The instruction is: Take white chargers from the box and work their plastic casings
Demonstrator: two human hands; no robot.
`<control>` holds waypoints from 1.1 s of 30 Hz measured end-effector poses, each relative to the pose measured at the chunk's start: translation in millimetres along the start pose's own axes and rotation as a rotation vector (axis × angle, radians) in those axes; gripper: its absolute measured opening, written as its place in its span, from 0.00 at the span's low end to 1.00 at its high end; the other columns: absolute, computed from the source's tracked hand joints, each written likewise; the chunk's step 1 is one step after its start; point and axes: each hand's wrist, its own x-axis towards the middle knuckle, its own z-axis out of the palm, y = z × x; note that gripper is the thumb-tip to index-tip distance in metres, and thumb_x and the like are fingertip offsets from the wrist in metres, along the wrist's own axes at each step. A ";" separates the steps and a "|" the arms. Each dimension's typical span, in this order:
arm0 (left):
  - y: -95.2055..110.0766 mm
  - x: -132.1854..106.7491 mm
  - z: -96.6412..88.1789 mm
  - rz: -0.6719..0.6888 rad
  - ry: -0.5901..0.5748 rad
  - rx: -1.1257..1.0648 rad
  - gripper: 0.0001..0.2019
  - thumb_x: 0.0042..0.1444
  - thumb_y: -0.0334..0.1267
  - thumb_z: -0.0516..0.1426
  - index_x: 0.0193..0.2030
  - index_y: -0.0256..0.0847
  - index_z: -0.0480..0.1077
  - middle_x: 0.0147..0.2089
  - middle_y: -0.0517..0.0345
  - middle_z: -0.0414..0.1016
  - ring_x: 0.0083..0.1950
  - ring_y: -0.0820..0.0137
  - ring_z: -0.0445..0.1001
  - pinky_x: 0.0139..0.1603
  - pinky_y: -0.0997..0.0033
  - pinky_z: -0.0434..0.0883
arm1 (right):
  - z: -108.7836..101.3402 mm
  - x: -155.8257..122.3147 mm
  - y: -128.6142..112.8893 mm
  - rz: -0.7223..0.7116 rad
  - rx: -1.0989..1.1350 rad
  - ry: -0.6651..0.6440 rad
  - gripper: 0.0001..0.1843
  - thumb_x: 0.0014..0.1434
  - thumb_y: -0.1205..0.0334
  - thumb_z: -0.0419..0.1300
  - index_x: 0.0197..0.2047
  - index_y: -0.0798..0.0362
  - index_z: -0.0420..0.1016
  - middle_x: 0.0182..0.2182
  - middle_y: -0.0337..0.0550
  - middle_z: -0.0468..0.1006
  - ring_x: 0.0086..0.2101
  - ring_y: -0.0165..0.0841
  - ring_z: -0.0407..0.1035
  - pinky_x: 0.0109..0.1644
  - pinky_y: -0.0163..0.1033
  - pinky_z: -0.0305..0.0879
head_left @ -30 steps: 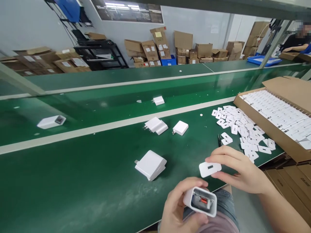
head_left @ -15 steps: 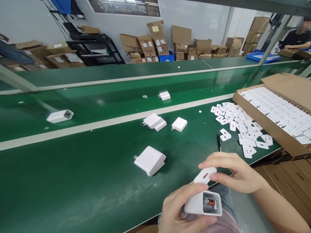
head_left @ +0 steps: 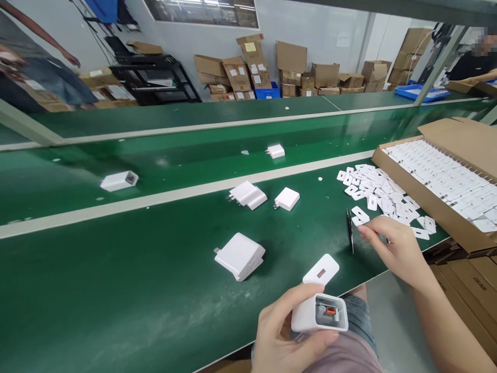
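Note:
My left hand (head_left: pixel 285 331) is closed around a white charger body (head_left: pixel 310 315), whose open end faces me and shows an orange port. A white cover plate (head_left: pixel 321 269) with a small slot leans on the top of that body, with no fingers on it. My right hand (head_left: pixel 392 246) is off the plate, fingers stretched out and empty. Its fingertips are close to the black tweezers (head_left: pixel 350 231) and to the nearest plates of a loose pile of white cover plates (head_left: pixel 378 199).
Three more white chargers (head_left: pixel 240 255) (head_left: pixel 247 194) (head_left: pixel 287 198) lie on the green table. Two others (head_left: pixel 275 151) (head_left: pixel 118 181) ride the conveyor belt. A cardboard box (head_left: pixel 423 204) of stacked plates stands at the right. Other people are at the far left and far right.
My right hand set the cover plate on the charger body, let go and moved up and right toward the pile. The two chargers on the belt drifted right.

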 end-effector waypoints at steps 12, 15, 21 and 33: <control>3.1 1.3 4.8 -0.052 -0.023 -0.058 0.18 0.39 0.44 0.75 0.40 0.47 0.84 0.33 0.56 0.83 0.32 0.66 0.80 0.26 0.77 0.76 | -6.5 8.1 -30.2 -0.187 0.421 -0.225 0.16 0.71 0.69 0.48 0.57 0.53 0.72 0.47 0.49 0.81 0.45 0.34 0.77 0.45 0.37 0.76; 3.3 3.2 2.4 0.010 -0.047 -0.037 0.18 0.40 0.42 0.75 0.41 0.49 0.83 0.33 0.59 0.83 0.31 0.68 0.79 0.28 0.78 0.75 | -5.7 18.4 -36.2 -0.334 0.346 -0.382 0.20 0.72 0.61 0.54 0.64 0.54 0.67 0.53 0.53 0.77 0.52 0.37 0.73 0.51 0.39 0.75; -8.1 4.3 -0.6 0.160 -0.090 -0.072 0.16 0.48 0.36 0.72 0.45 0.52 0.81 0.49 0.58 0.84 0.43 0.65 0.83 0.42 0.72 0.80 | -0.1 20.2 -36.4 -0.302 0.238 -0.319 0.14 0.72 0.58 0.55 0.56 0.53 0.73 0.43 0.48 0.80 0.41 0.36 0.75 0.42 0.39 0.75; -10.0 10.1 -7.6 0.233 -0.155 -0.067 0.15 0.62 0.34 0.62 0.54 0.55 0.73 0.52 0.60 0.79 0.53 0.71 0.78 0.54 0.78 0.73 | 29.1 -15.5 -51.6 -0.150 0.534 -0.274 0.23 0.69 0.61 0.61 0.65 0.37 0.68 0.55 0.43 0.75 0.51 0.34 0.71 0.56 0.40 0.70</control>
